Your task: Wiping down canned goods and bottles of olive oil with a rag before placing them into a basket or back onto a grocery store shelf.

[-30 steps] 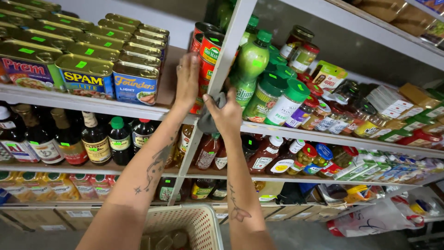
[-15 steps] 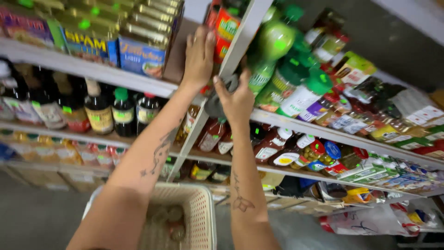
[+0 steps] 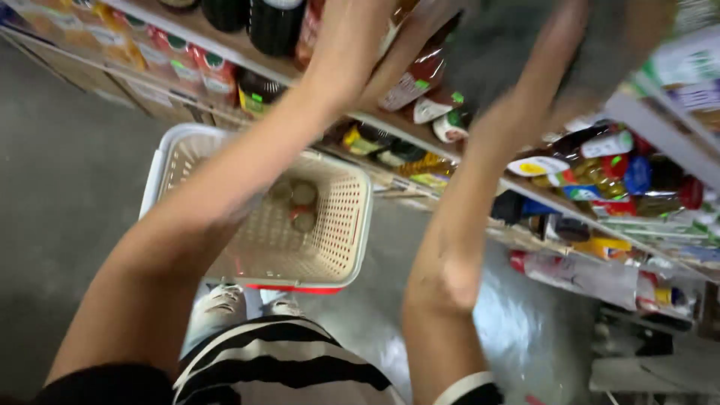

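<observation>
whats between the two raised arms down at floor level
In the head view, a cream plastic basket with a few small round items sits between the left arm and right arm.

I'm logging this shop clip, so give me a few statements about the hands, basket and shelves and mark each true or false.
1. Both hands are raised to the shelves. True: left hand, right hand.
2. The basket is empty. False: a few round cans lie in it.
3. The basket is cream with a red base edge. True.
4. The basket hangs from the left hand. False: it sits low, below the arms, near the shoes.
5. The person wears a plain red top. False: it is black-and-white striped.
</observation>
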